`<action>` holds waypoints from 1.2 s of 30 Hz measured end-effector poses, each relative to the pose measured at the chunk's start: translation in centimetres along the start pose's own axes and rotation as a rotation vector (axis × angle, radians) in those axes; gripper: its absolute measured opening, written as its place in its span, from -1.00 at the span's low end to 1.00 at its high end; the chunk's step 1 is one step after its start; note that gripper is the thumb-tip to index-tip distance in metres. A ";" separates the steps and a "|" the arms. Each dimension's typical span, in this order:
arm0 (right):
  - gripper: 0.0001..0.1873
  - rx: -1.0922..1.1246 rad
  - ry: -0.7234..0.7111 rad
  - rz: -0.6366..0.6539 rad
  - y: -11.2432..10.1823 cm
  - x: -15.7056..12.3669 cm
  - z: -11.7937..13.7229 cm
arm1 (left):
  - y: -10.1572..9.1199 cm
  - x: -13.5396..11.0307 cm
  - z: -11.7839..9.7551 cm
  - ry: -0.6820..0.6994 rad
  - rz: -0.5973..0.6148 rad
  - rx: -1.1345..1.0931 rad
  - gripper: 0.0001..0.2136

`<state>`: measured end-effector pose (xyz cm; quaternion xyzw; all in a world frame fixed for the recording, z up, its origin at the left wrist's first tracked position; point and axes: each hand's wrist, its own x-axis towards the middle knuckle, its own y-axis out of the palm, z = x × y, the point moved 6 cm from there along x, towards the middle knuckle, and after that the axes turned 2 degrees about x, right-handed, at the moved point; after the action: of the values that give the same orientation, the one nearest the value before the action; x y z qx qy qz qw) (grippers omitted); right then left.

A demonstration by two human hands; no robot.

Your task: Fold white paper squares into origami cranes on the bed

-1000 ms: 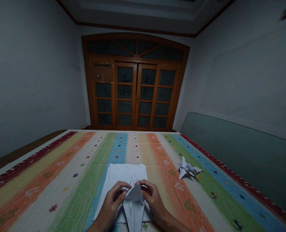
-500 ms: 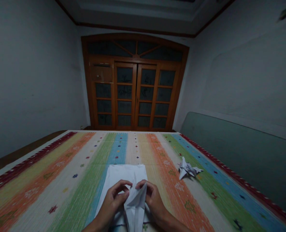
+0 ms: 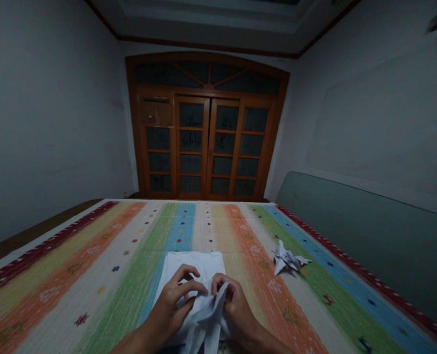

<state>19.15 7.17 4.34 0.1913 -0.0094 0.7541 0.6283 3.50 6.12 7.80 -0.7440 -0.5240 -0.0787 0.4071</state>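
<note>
The left hand (image 3: pixel 169 307) and right hand (image 3: pixel 235 307) are bunched close together over a piece of folded white paper (image 3: pixel 207 319), which lies low in the view near the person's body. Its crisp, thin layers rise in a narrow pointed flap between the hands, while the lower end tapers away toward the bottom edge of the view. The left grip is curved and partly spread, with its fingers (image 3: pixel 189 287) arched over the paper and their tips at the creased layers. The right grip is tighter, its fingers (image 3: pixel 222 287) pressed around the flap in what looks like a pinch (the thumb is hard to make out in the dim light). Under the hands lies a flat white sheet (image 3: pixel 192 265), smooth and square-cornered, on a woven cover (image 3: pixel 93 280) with long stripes of green, blue, orange, cream and dark red, dotted with small stitched stars. Well to the right, a small paper model (image 3: pixel 288 259) with sharp, angular wings sits alone on the stripes, apart from both hands. Beyond the cover stand wooden double doors (image 3: pixel 205 142) with dark glass panes, and a smooth grey-green panel (image 3: pixel 362 236) runs along the right side
</note>
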 end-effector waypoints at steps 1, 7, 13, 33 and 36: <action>-0.92 0.013 0.001 -0.007 0.1 0.0 0.2 | -0.2 -0.1 -0.1 0.013 -0.027 0.058 -0.68; -0.84 0.284 0.163 -0.042 1.4 -0.5 0.8 | -1.1 -0.4 -1.2 0.137 -0.155 0.247 -0.74; -0.34 0.420 0.278 -0.047 1.6 -1.0 -0.2 | -1.0 -0.3 -1.3 0.195 -0.148 0.267 -0.77; -0.70 -0.149 0.126 -0.370 -4.7 1.2 -1.0 | -1.0 0.0 1.3 -0.224 -0.049 0.146 -0.83; -0.74 -0.176 0.093 -0.366 -5.4 1.9 -0.5 | -1.4 0.2 1.5 -0.242 -0.075 0.145 -0.79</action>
<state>23.85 10.21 3.21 0.0992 -0.0112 0.6316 0.7688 1.91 7.44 7.65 -0.6966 -0.6009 0.0347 0.3904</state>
